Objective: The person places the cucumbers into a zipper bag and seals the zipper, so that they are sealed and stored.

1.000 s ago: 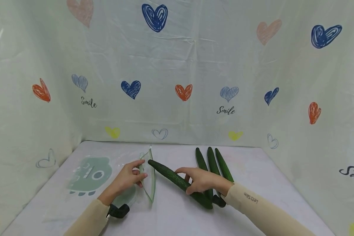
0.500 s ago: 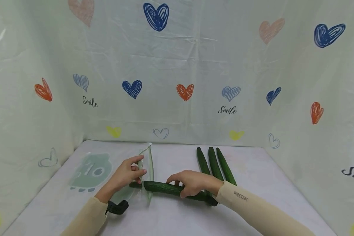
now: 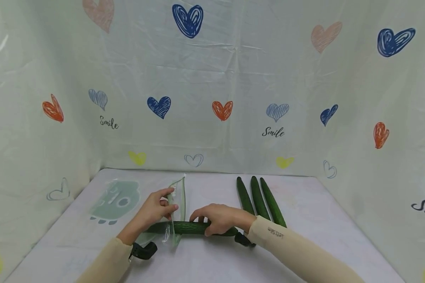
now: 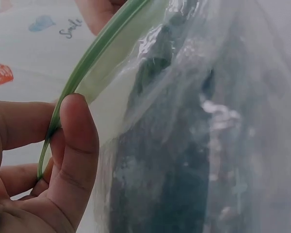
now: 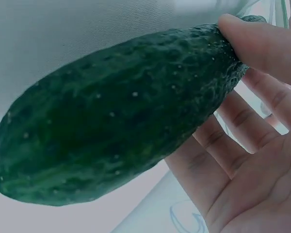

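A clear zip bag with a green-edged mouth (image 3: 183, 196) stands spread apart at the table's middle left. My left hand (image 3: 158, 208) pinches one edge of that mouth between thumb and fingers; the left wrist view shows the green seal (image 4: 82, 68) running through the pinch. A long dark green cucumber (image 3: 189, 228) lies level through the mouth, its far end inside the clear plastic (image 4: 233, 121). My right hand (image 3: 219, 218) grips the cucumber near its outer end, thumb on one side and fingers on the other. In the right wrist view the rounded end of the cucumber (image 5: 97, 116) points away from the palm.
Several cucumbers, three in sight, lie side by side at right: a left one (image 3: 245, 195), a middle one (image 3: 259, 196) and a right one (image 3: 272, 201). A green cartoon print (image 3: 117, 200) shows at the left of the white table (image 3: 304, 236). Behind hangs a heart-patterned curtain (image 3: 233, 133).
The cucumber has swung from slanting in front of the bag to level, and slid leftward into its mouth. My right hand moved left with it; my left hand keeps its pinch.
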Available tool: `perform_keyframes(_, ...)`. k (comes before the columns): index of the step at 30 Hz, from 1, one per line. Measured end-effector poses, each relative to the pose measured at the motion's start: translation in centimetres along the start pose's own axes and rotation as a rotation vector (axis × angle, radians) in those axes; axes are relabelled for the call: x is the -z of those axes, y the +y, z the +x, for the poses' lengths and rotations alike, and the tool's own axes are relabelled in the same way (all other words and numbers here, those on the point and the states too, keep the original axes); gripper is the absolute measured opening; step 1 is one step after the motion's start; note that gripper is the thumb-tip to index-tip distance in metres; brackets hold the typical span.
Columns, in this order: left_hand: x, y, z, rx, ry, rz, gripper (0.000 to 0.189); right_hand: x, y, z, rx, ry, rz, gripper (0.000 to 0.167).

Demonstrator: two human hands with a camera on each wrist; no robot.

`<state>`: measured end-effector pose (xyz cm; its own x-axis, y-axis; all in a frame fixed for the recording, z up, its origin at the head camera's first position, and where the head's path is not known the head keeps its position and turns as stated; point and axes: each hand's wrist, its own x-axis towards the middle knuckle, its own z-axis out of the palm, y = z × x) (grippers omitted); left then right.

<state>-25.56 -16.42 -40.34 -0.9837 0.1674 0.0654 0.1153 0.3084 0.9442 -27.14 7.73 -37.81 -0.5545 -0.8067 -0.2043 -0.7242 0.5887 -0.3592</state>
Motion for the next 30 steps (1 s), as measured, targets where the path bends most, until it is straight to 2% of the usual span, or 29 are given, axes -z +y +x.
perform_keyframes(5, -0.1, -0.2, 0.1, 0.001, -0.009, -0.003, 0.068, -0.5, 0.0, 0.2, -0.02, -0.027, 0.005, 0.051)
perform_keyframes(7, -0.2, -0.2, 0.1, 0.003, -0.011, -0.005, 0.068, -0.8, -0.1, 0.0, -0.048, -0.021, -0.036, 0.05)
perform_keyframes(12, -0.4, -0.3, 0.1, -0.003, -0.008, -0.005, 0.069, -1.3, -0.1, -1.1, -0.144, 0.07, -0.168, 0.048)
perform_keyframes(18, -0.4, -0.6, 0.4, -0.007, -0.022, -0.008, 0.068, -2.0, 0.5, -3.1, -0.233, 0.136, -0.143, 0.042)
perform_keyframes(24, -0.3, -0.9, 0.2, 0.02, -0.011, -0.004, 0.068, -2.7, 0.8, -3.9, -0.202, 0.169, -0.101, 0.033)
perform_keyframes(30, -0.4, -0.9, 0.0, 0.012, -0.021, -0.005, 0.068, -3.2, 1.0, -4.2, -0.163, 0.199, -0.07, 0.03)
